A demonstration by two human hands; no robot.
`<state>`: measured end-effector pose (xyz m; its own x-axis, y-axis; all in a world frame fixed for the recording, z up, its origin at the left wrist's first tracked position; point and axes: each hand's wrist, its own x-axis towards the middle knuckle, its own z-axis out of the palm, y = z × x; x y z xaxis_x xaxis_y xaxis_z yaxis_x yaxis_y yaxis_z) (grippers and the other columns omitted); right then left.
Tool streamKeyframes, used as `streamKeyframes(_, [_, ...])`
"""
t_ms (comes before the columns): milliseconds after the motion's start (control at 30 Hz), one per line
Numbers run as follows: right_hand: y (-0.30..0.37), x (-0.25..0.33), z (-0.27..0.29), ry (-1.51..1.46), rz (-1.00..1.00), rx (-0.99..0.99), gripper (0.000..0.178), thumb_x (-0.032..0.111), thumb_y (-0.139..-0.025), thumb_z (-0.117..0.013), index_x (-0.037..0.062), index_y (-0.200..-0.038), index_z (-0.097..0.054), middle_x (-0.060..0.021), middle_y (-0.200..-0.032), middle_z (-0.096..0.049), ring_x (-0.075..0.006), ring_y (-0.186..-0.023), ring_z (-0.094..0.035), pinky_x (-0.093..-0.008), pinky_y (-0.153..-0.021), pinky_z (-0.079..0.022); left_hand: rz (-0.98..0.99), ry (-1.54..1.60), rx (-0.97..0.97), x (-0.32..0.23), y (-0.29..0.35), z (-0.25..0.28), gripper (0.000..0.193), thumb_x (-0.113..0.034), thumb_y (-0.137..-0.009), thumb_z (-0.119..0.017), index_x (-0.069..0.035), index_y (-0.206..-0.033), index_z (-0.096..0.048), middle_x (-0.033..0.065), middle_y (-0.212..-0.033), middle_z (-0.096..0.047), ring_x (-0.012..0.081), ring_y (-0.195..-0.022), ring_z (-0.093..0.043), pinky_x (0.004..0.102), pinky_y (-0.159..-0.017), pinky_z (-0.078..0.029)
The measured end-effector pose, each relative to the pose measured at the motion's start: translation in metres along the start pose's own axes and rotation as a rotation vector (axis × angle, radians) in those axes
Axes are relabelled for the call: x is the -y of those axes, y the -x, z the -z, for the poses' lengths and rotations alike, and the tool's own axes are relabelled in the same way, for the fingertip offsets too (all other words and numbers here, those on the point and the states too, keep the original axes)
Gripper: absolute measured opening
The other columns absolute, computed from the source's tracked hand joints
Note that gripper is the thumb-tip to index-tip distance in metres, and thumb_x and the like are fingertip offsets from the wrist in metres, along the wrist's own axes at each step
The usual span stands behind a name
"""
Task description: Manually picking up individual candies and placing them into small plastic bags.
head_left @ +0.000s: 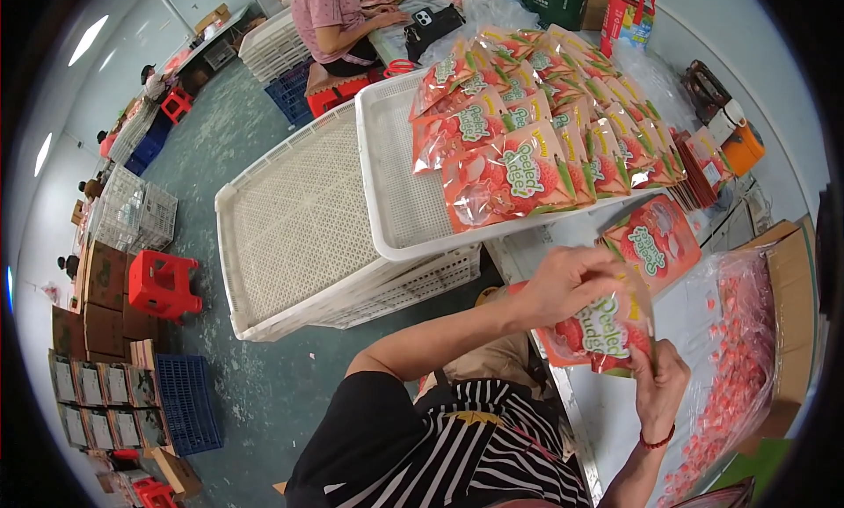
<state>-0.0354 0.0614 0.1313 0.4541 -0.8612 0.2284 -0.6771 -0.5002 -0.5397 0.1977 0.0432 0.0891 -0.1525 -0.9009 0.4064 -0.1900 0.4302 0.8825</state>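
One striped apron [492,433] fills six o'clock. At four o'clock, two hands clamp one red pouch [602,332]: the left hand [563,284] pinches its twelve-o'clock edge, the right hand [664,380] its five-o'clock corner. One white tray [396,169] at one o'clock holds over a dozen overlapping pouches [514,182]. One red stool [161,284] stands at nine.

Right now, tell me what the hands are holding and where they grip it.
A red pouch: the left hand holds it near the upper edge, the right hand at the lower right corner, as pictured.
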Motion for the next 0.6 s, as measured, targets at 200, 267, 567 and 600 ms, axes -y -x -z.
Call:
streamKeyframes(200, [-0.001, -0.003, -0.001, -0.48, -0.322, -0.19, 0.022, 0.011, -0.091, -0.058, -0.0017, -0.109, -0.061, 0.0039, -0.076, -0.057, -0.004, -0.064, -0.047, -0.0195, -0.056, -0.041, -0.186, -0.426, -0.274, 0.004, 0.021, -0.034, 0.09, -0.033, -0.066, -0.08, -0.004, -0.136, -0.032, 0.0209, -0.143, -0.028, 0.04, -0.129, -0.032, 0.0472, -0.104, -0.033])
streamKeyframes(267, [-0.004, 0.001, -0.006, -0.481, -0.308, -0.135, 0.024, 0.012, -0.092, -0.057, -0.0014, -0.111, -0.06, 0.0009, -0.078, -0.06, -0.004, -0.063, -0.052, -0.0194, -0.057, -0.045, -0.042, -0.297, -0.142, 0.003, 0.03, -0.058, 0.107, -0.034, -0.061, -0.081, -0.004, -0.142, -0.018, 0.0226, -0.143, -0.024, 0.0442, -0.132, -0.021, 0.053, -0.105, -0.025])
streamKeyframes(567, [-0.019, 0.033, -0.018, -0.786, -0.258, -0.128, 0.026, 0.015, -0.095, -0.051, -0.0035, -0.111, -0.057, -0.0068, -0.087, -0.065, -0.012, -0.07, -0.064, -0.0272, -0.065, -0.056, -0.112, -0.243, -0.278, 0.014, 0.031, -0.054, 0.086, -0.001, -0.062, -0.07, 0.002, -0.135, -0.024, 0.0264, -0.141, -0.025, 0.0452, -0.129, -0.029, 0.0457, -0.107, -0.028])
streamKeyframes(600, [-0.024, 0.035, -0.018, -0.828, -0.27, -0.097, 0.025, 0.014, -0.094, -0.052, -0.0034, -0.111, -0.057, -0.0067, -0.087, -0.065, -0.0119, -0.072, -0.064, -0.0267, -0.064, -0.056, -0.107, -0.242, -0.277, 0.013, 0.033, -0.047, 0.086, -0.001, -0.062, -0.07, 0.002, -0.135, -0.024, 0.0264, -0.141, -0.025, 0.0452, -0.129, -0.029, 0.0457, -0.107, -0.028])
